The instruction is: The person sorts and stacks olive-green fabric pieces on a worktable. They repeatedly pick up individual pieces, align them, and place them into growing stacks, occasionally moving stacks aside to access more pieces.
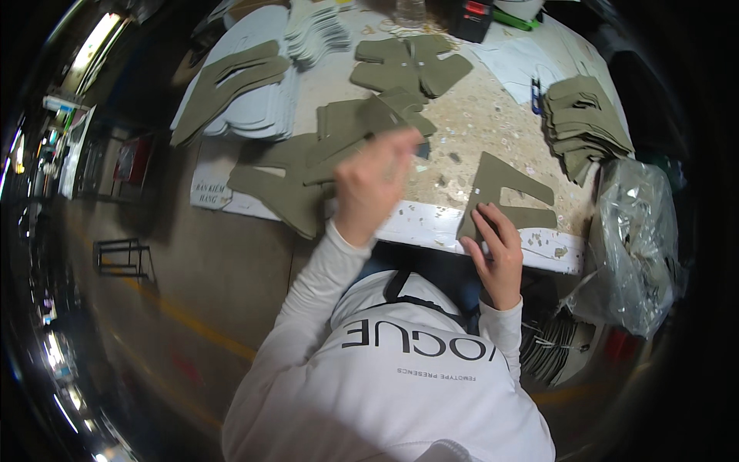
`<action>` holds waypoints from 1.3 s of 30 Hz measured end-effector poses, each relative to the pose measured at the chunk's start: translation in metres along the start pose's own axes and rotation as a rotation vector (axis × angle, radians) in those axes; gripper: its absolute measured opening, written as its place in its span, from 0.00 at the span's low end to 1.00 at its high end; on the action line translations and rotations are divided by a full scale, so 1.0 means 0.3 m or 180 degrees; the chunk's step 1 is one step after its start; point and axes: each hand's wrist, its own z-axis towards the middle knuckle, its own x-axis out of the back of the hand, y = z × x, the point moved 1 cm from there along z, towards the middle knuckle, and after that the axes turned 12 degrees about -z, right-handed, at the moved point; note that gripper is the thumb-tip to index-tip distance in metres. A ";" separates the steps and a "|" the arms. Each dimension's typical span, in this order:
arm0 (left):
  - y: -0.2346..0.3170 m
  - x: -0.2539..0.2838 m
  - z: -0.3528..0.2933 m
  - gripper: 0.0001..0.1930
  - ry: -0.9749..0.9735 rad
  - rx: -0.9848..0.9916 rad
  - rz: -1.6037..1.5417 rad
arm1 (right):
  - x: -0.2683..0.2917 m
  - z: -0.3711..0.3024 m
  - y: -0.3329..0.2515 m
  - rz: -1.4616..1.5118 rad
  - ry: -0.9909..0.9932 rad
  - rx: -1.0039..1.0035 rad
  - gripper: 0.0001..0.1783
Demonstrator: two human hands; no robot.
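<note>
My right hand (499, 250) lies on the lower corner of an olive fabric cut piece (493, 185) with a slot in it, at the table's near edge. Its fingers are stretched out on the cloth, the thumb apart from them. My left hand (373, 189) is smeared by motion over several overlapping olive pieces (339, 127). Whether its fingers hold any of them cannot be made out. More olive pieces (281, 185) overhang the table edge to the left of this hand.
Olive pieces (412, 65) lie at the back, with a stack (585, 123) at right beside a blue cutter (536, 96). White shaped sheets (262, 100) are piled at left under an olive piece (239, 77). A clear plastic bag (635, 246) hangs by the right edge.
</note>
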 end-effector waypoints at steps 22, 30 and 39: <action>0.029 -0.121 -0.376 0.15 -0.1227 -0.0496 -0.0371 | 0.000 0.003 0.020 0.0160 0.0314 0.0156 0.12; 0.034 -0.115 -0.383 0.15 -0.1257 -0.0642 -0.0372 | 0.051 -0.015 0.062 0.1064 -0.0144 0.0131 0.10; 0.027 -0.120 -0.382 0.15 -0.1284 -0.0675 -0.0395 | 0.052 -0.042 0.047 0.1192 -0.0268 0.0080 0.10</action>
